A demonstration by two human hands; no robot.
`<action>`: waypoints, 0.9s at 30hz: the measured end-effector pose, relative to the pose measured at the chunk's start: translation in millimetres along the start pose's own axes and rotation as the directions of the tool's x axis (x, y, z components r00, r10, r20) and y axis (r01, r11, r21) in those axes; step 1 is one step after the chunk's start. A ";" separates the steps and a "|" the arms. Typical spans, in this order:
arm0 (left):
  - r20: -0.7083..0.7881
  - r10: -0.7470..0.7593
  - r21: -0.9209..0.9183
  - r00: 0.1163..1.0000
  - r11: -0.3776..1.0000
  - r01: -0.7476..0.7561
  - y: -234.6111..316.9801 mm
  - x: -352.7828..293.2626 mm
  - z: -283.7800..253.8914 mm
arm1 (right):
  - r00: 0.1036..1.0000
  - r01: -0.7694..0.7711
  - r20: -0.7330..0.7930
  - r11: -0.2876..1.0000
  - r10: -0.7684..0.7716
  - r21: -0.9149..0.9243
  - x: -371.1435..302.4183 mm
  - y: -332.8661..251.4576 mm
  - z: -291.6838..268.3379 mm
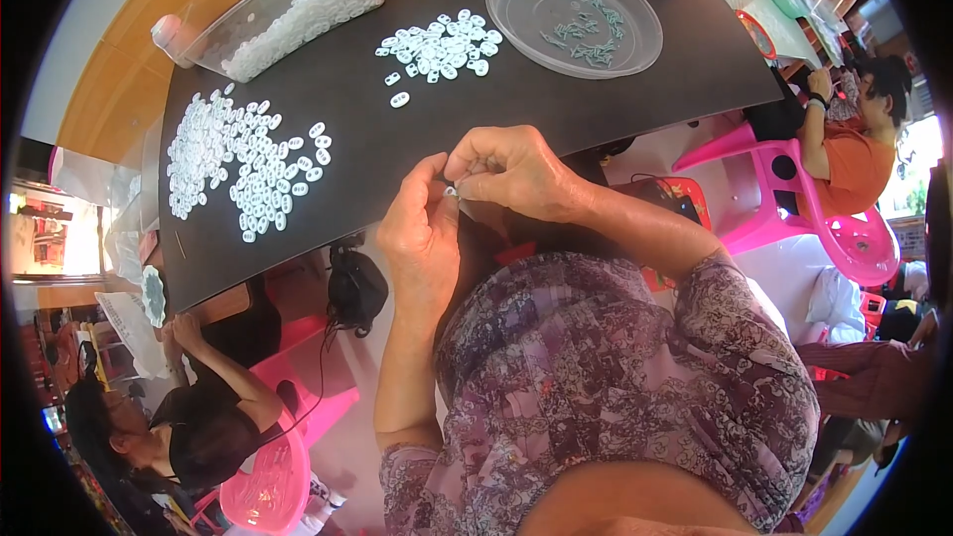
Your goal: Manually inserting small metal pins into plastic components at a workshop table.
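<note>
In front of my body, just off the table's near edge, both hands meet. My left hand (422, 233) is closed, with a small white piece (452, 192) pinched between thumb and forefinger. My right hand (521, 174) is closed in a pinch against the same spot; whatever its fingertips hold is too small to make out. Beyond them on the dark table (347, 169) lies a pile of small white oval pieces with dark marks (442, 45). A round clear plastic tray (650, 35) holds small grey-green slivers.
Larger heaps of white oval pieces (263, 179) spread over the table's left. Clear bins (283, 15) of white pieces stand at the back. One person (199, 417) sits at the left on a pink chair (268, 481); another person (859, 159) sits at the right.
</note>
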State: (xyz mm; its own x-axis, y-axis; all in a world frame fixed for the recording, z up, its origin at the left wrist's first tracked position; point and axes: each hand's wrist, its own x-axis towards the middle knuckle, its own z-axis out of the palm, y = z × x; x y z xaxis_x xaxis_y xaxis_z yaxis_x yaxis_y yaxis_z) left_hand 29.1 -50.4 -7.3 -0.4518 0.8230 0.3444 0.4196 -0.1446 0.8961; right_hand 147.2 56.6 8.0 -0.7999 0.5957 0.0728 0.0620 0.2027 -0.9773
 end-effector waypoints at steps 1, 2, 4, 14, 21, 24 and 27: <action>0.016 0.022 0.020 1.000 1.000 -0.023 0.6 0.6 -0.4 | 1.000 -0.001 0.000 1.000 0.001 0.000 -0.2 0.9 0.2; 0.033 0.045 0.040 0.998 0.998 -0.046 0.7 0.8 -0.8 | 1.000 0.005 0.003 1.000 -0.005 0.000 -0.4 1.9 0.6; 0.027 0.016 0.023 1.000 1.000 -0.017 -1.3 -0.8 -2.3 | 1.000 0.011 0.008 1.000 -0.011 0.001 -0.7 1.4 1.8; 0.014 -0.117 -0.113 0.993 0.987 0.118 -6.0 -1.4 -4.9 | 0.998 0.054 -0.023 0.998 -0.053 0.040 0.4 9.0 9.7; 0.028 -0.132 -0.145 0.991 0.980 0.135 -5.8 2.2 -5.3 | 0.998 0.038 -0.039 0.997 -0.041 -0.073 1.9 5.2 9.8; 0.020 -0.173 -0.257 0.985 0.951 0.172 -8.4 2.9 -5.3 | 1.000 0.007 -0.022 1.000 -0.007 -0.005 3.4 9.2 8.7; 0.012 -0.190 -0.281 0.982 0.941 0.186 -8.3 2.1 -5.0 | 1.000 -0.024 0.004 0.999 0.024 0.034 4.1 9.7 8.8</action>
State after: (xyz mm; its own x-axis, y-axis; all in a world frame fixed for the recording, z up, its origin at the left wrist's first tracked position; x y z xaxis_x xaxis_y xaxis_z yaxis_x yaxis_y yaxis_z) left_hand 20.7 -50.1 -12.7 -0.5143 0.8418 0.1642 0.0895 -0.1378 0.9864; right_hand 139.3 54.2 -2.9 -0.8007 0.5971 0.0485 0.0608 0.1615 -0.9850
